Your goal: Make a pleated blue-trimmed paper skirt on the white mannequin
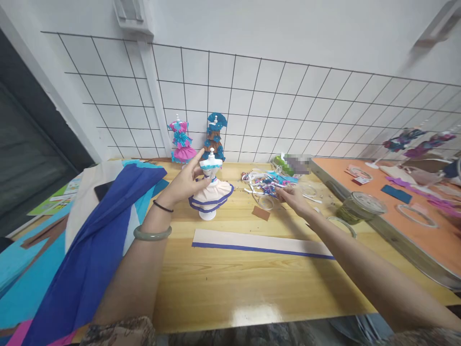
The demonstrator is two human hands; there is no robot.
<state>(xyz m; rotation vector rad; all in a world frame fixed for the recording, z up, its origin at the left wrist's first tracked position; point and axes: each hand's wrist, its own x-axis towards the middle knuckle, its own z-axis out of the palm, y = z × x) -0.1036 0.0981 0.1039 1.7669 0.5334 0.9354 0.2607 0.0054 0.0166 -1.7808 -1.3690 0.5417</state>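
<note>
A small white dress form (208, 215) stands upright on the wooden table, wearing a cream ruffled skirt (211, 193) with blue edging and a turquoise-trimmed top. My left hand (189, 178) is around the form's upper part from the left, thumb across its waist and fingers behind it. My right hand (291, 198) is at the near edge of a pile of paper scraps (266, 180), fingers pinched together; what they hold, if anything, is hidden. In front lies a long cream strip (259, 241) with a blue border. A small brown piece (260, 213) lies near the scraps.
Two dressed forms, one pink and turquoise (182, 142), one teal and brown (215, 134), stand by the wall. Coloured sheets (97, 221) cover the table's left. A round clear container (361, 207) and tape rolls (264, 202) sit right, beside an orange-topped table (367, 192).
</note>
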